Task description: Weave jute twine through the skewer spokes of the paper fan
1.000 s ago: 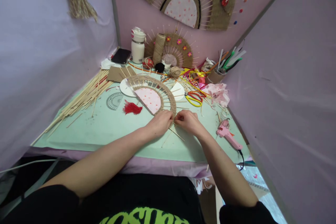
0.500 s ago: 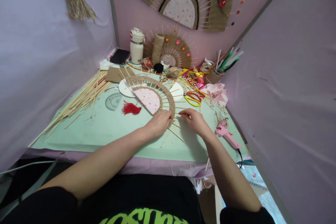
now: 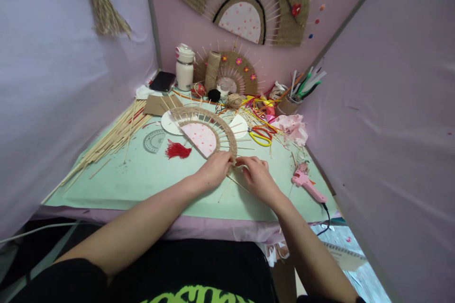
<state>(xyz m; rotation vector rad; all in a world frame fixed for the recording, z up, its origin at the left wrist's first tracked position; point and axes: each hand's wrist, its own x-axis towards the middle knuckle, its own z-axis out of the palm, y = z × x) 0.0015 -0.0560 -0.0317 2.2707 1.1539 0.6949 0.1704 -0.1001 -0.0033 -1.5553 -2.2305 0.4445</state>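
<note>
A half-round woven fan piece [image 3: 206, 125] lies on the mint-green table mat [image 3: 142, 175]: a pink dotted half disc in the middle, thin wooden sticks fanning out, jute twine woven round them. My left hand [image 3: 213, 169] rests on its near right end with fingers curled and pinched on the weave. My right hand [image 3: 256, 174] sits just beside it, fingers bent and pinching at the same spot, where twine meets the sticks. The twine itself is too fine to make out between my fingers.
A red tassel [image 3: 177, 150] and a protractor [image 3: 154, 141] lie left of the piece. A bundle of long sticks [image 3: 110, 139] runs along the left. Yellow-red scissors [image 3: 262, 135], a pink glue gun [image 3: 307, 183], a white flask [image 3: 185, 68], a twine spool [image 3: 212, 70] and finished fans stand behind.
My right hand drew away to the right half a second ago and has come back against my left hand at the fan's end. The view has tilted slightly.
</note>
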